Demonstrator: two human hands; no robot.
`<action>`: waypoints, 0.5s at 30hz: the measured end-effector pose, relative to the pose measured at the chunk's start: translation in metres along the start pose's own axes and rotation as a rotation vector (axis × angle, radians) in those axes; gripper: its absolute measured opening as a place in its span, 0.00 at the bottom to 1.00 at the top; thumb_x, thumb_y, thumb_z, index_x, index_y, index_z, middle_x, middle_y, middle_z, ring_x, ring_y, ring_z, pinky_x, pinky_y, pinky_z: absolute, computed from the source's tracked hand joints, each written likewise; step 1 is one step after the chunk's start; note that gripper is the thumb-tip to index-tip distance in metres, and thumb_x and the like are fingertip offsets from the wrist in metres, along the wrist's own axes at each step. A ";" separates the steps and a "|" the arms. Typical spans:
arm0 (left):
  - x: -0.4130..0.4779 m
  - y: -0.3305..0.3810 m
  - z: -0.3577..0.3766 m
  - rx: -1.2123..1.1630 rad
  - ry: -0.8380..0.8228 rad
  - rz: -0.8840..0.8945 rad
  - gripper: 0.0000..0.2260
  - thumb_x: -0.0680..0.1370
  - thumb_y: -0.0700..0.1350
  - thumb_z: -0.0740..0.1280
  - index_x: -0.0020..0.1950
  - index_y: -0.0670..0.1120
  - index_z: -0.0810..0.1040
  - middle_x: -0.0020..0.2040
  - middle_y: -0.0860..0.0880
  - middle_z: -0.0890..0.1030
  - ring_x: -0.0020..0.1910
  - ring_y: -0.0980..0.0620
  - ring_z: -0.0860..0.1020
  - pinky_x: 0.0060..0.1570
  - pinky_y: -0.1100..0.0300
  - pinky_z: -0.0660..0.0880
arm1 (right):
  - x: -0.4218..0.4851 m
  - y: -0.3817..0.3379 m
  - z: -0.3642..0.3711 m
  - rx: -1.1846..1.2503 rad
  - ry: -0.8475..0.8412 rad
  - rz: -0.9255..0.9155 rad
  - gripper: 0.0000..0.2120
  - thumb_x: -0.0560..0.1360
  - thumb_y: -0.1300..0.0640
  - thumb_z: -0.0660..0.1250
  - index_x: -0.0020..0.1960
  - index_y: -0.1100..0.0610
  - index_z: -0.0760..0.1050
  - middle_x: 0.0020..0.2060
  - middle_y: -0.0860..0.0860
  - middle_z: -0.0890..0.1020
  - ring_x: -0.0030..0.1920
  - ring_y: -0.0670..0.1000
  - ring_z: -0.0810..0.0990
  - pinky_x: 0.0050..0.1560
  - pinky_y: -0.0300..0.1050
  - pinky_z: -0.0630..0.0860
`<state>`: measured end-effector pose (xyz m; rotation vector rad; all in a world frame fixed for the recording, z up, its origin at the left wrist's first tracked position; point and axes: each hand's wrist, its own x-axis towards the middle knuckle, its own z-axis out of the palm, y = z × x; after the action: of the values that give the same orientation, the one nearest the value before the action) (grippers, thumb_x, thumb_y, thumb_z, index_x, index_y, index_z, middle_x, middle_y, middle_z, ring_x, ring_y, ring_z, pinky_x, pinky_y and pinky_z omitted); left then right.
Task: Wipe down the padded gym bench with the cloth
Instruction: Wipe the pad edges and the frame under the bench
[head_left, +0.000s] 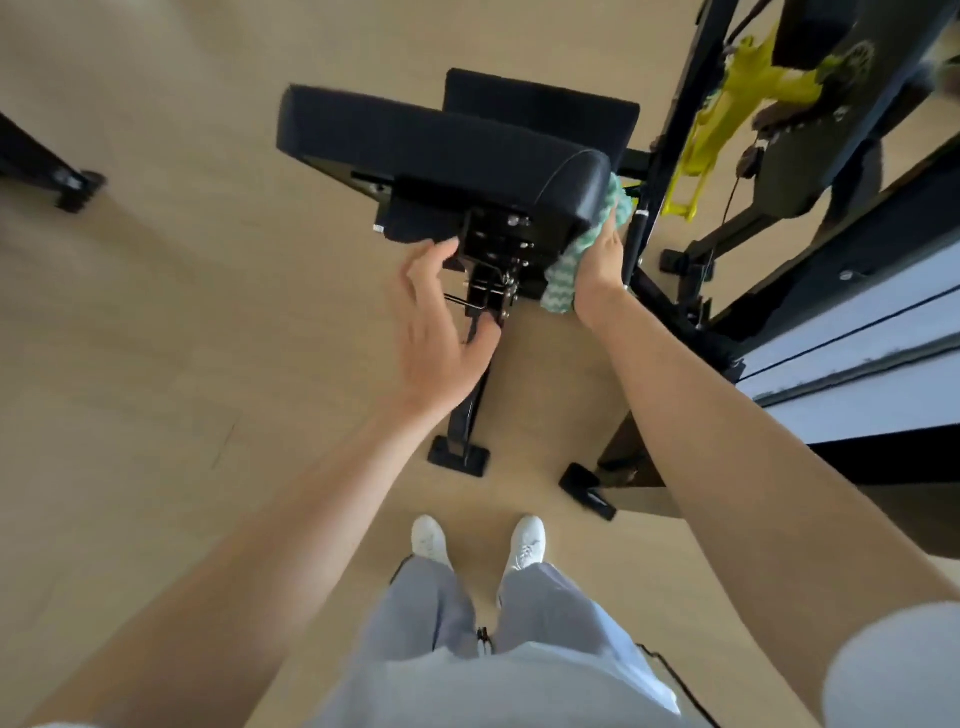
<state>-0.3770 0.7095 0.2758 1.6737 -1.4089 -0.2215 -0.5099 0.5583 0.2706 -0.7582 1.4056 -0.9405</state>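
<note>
One bench (441, 140); one cloth (563, 280); two hands (441, 332) (602, 260); two shoes (428, 540) (529, 540)

Soft, even light fills the room; the pale floor (156, 312) shows only faint shadows. A dull sheen sits on the bench pad (571, 176). The centre is fairly sharp; edges bow and smear, worst at the machine frame (685, 104) toward 2 o'clock.
</note>
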 end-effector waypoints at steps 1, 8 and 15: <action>-0.006 -0.009 0.000 -0.065 0.025 -0.109 0.32 0.70 0.39 0.72 0.73 0.37 0.67 0.70 0.42 0.67 0.70 0.42 0.69 0.71 0.46 0.70 | 0.004 0.002 0.002 0.031 0.016 0.012 0.26 0.87 0.45 0.49 0.80 0.57 0.62 0.70 0.54 0.74 0.70 0.54 0.72 0.76 0.50 0.64; 0.055 -0.046 0.023 -0.436 -0.004 -0.445 0.41 0.70 0.51 0.78 0.77 0.42 0.61 0.71 0.51 0.70 0.69 0.56 0.70 0.68 0.75 0.66 | 0.024 0.019 0.000 -0.347 0.082 0.085 0.19 0.87 0.59 0.48 0.71 0.59 0.71 0.53 0.52 0.75 0.53 0.53 0.75 0.45 0.38 0.72; 0.057 -0.064 0.069 -0.569 0.271 -0.342 0.40 0.68 0.44 0.81 0.71 0.39 0.62 0.67 0.42 0.74 0.67 0.46 0.77 0.66 0.59 0.76 | 0.074 0.054 -0.023 -0.388 0.145 0.238 0.28 0.82 0.32 0.51 0.67 0.52 0.73 0.62 0.52 0.78 0.62 0.58 0.79 0.63 0.64 0.76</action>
<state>-0.3580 0.6210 0.2133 1.3861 -0.7562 -0.5152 -0.5325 0.5199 0.1878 -0.7962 1.7916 -0.5509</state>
